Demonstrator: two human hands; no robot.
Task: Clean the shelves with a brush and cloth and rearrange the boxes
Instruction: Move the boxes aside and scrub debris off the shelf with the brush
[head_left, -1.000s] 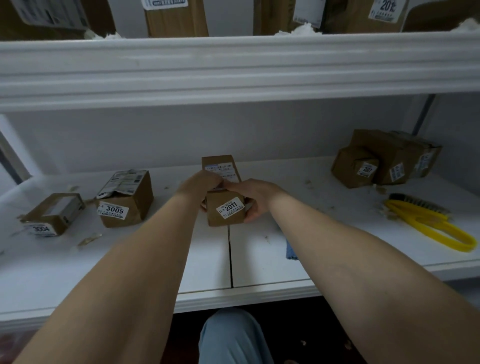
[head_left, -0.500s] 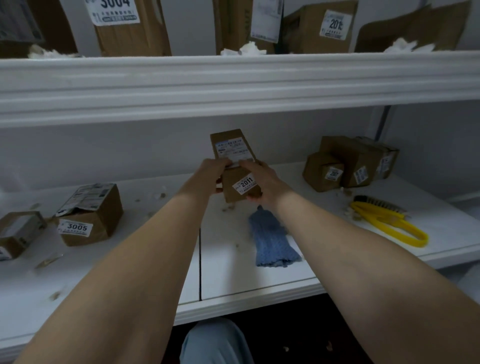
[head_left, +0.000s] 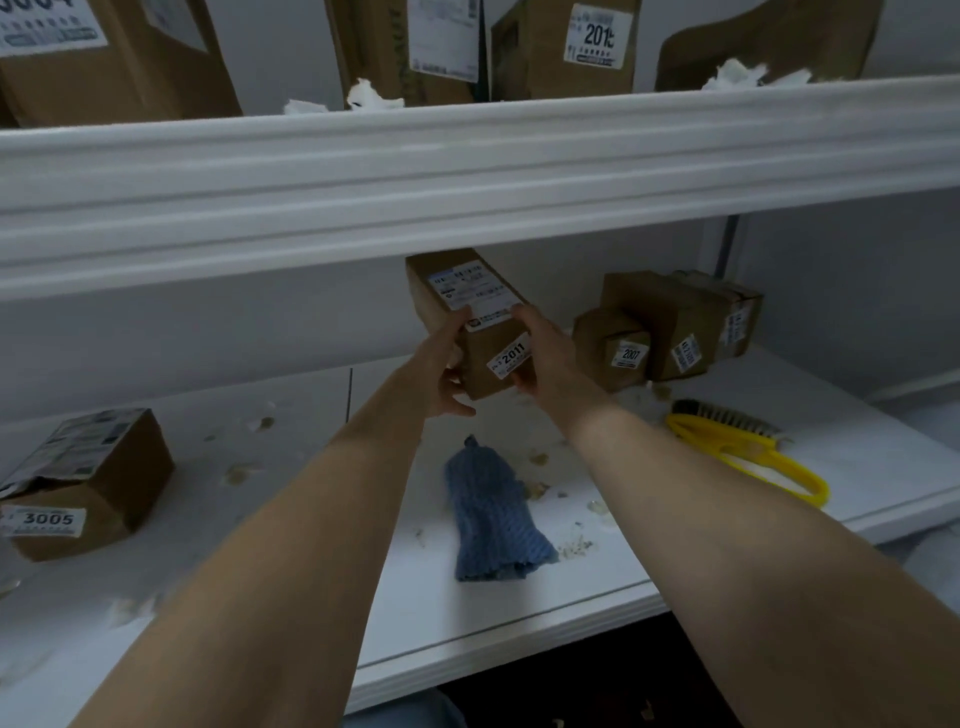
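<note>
I hold the box labelled 2011 (head_left: 491, 371) in the air above the blue cloth (head_left: 493, 514), my left hand (head_left: 441, 369) and right hand (head_left: 550, 358) curled round its sides. The yellow brush (head_left: 748, 447) lies right of the cloth.

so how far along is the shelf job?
Done: nothing visibly; scraps litter the shelf. In hand: left hand and right hand each have a grip on box 2011, held above the shelf. Left: brushing and wiping, since the yellow brush and blue cloth lie untouched, then placing boxes such as box 3005.
</note>
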